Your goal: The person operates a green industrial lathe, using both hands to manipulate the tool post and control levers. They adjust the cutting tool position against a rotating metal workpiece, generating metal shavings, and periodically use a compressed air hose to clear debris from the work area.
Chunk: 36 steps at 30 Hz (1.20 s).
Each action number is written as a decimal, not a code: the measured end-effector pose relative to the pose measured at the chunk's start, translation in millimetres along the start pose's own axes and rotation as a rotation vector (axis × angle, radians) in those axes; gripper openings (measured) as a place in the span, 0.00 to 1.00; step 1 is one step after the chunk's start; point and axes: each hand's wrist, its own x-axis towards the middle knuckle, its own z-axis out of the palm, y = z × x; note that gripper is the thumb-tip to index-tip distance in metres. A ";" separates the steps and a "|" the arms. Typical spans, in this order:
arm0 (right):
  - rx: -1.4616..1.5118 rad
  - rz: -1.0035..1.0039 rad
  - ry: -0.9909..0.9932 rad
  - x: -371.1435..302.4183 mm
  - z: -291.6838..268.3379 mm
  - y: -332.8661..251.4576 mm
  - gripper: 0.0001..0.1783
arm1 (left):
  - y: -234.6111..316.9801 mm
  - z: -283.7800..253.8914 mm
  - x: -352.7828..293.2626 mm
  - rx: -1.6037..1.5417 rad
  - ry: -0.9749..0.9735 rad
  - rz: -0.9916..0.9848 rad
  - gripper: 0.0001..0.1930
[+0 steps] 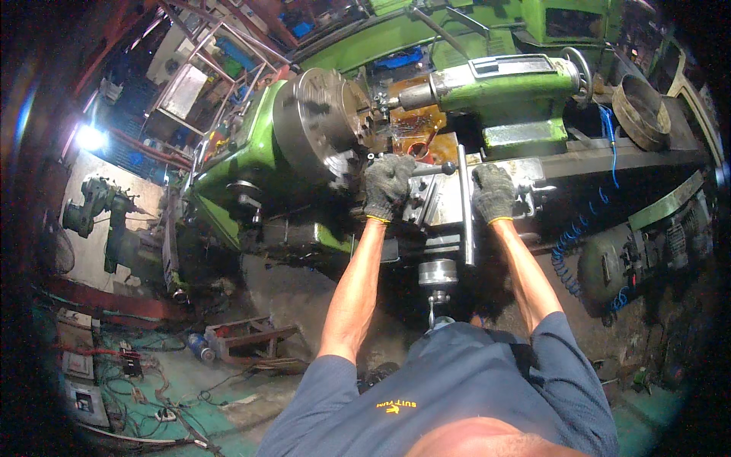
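Note:
Both my hands wear dark grey knit gloves over a green metal lathe. My left hand (388,187) is closed beside the lathe chuck (324,114), at the tool post; what its fingers hold is hidden under the glove. A lever with a dark ball knob (449,167) sticks out to the right of that hand. Over the carriage (525,169), my right hand (493,192) is also curled closed, its grip hidden. Between the hands stands a long, bright metal bar (466,213), close to the right hand. A round metal handwheel hub (437,273) sits nearer my body.
Behind the carriage is the green tailstock (502,91), its quill pointing at the chuck. A round metal pan (641,110) rests on the bed at right. A coiled blue hose (567,255) hangs below, near a motor (609,263). Cables (164,396) lie on the green floor at left.

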 end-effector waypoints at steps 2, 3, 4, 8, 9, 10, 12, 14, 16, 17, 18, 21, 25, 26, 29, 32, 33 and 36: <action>-0.004 -0.003 0.019 -0.4 2.6 -2.2 0.07 | 0.3 -0.3 0.2 -0.014 0.026 0.023 0.13; 0.011 0.000 0.013 -0.2 2.9 -1.9 0.07 | 0.4 -0.3 0.7 -0.021 0.039 0.034 0.13; 0.024 0.002 0.005 -0.1 1.8 -1.1 0.08 | 0.4 -0.3 0.6 -0.022 0.034 0.030 0.13; 0.025 0.008 -0.014 0.2 0.2 -1.6 0.09 | 0.6 0.5 0.3 -0.043 0.033 0.013 0.12; 0.021 0.008 -0.017 -0.4 -0.3 -1.9 0.09 | 0.6 0.3 0.1 -0.048 0.037 0.014 0.12; 0.017 0.010 -0.019 -0.6 -1.5 -3.1 0.09 | 1.6 0.2 0.3 -0.054 0.039 0.016 0.12; 0.001 0.010 -0.012 -0.6 -3.9 -5.2 0.09 | 2.9 -1.7 0.2 -0.029 0.033 0.054 0.12; -0.019 0.007 0.006 -0.8 -4.8 -5.8 0.07 | 3.8 -2.0 -0.1 -0.008 0.026 0.060 0.12; -0.013 0.008 -0.001 -0.1 -4.8 -5.3 0.07 | 3.9 -2.0 0.4 0.013 0.020 0.033 0.13; -0.009 0.008 -0.005 0.4 -4.3 -5.4 0.07 | 3.7 -2.1 0.4 -0.008 0.026 0.030 0.13; -0.021 0.009 -0.010 0.5 -3.3 -5.2 0.07 | 3.6 -1.9 0.4 -0.030 0.033 0.027 0.13; -0.042 0.007 -0.016 0.4 -0.6 -3.3 0.06 | 4.9 -1.1 0.8 -0.073 0.044 0.017 0.13; -0.028 0.004 -0.022 1.1 -1.6 -4.9 0.06 | 2.2 -1.7 -0.1 -0.066 0.053 0.045 0.12; -0.030 0.007 -0.025 1.1 -1.7 -4.2 0.06 | 0.3 -0.9 0.0 -0.052 0.040 0.048 0.12; -0.016 0.007 -0.008 0.8 -0.2 -2.9 0.06 | -1.0 -1.3 0.6 -0.033 0.022 0.039 0.13; 0.009 0.005 -0.024 1.3 1.5 -2.3 0.07 | 1.1 -0.6 0.7 -0.057 0.041 0.022 0.12; 0.009 0.001 -0.019 1.2 1.8 -2.1 0.07 | 1.6 -0.7 1.0 -0.059 0.046 0.028 0.13; 0.013 -0.011 -0.010 0.9 -0.6 -4.5 0.08 | -0.1 -0.7 -0.1 -0.044 0.053 0.036 0.13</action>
